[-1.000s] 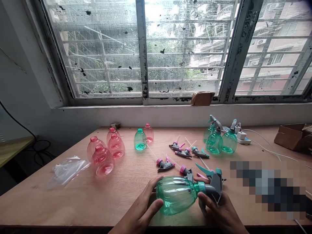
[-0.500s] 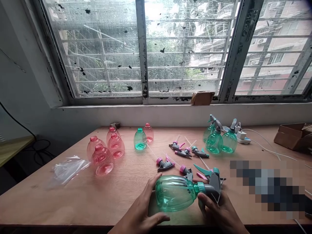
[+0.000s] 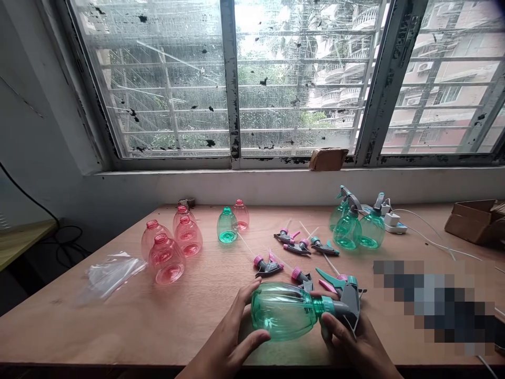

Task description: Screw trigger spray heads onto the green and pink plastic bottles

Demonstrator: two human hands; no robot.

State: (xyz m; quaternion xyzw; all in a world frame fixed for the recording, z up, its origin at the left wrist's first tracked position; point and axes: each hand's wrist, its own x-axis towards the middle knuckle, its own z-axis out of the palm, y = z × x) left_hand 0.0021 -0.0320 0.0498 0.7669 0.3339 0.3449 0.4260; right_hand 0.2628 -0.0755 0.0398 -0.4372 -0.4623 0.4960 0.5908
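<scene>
A green transparent spray bottle (image 3: 282,311) lies sideways above the front of the table, its grey and teal spray head (image 3: 347,300) pointing right. My right hand (image 3: 355,337) is closed around the neck and head, thumb on the near side. At the bottle's base, my left hand (image 3: 232,331) curves round with its thumb against the lower edge and fingertips on the upper edge. Just behind lie loose spray heads with pink collars, one (image 3: 268,266) beside another (image 3: 302,277). Some of the right hand's fingers are hidden behind the bottle.
Several pink bottles (image 3: 166,260) stand at the left beside a clear plastic bag (image 3: 114,276). One headless green bottle (image 3: 227,226) stands at the back. Green bottles with heads (image 3: 347,230) are near a power strip (image 3: 394,227). A cardboard box (image 3: 473,223) sits far right, near a blurred patch.
My left thumb has moved up against the bottle's base. The bottle and its spray head have shifted very slightly; the things on the table stay as they were.
</scene>
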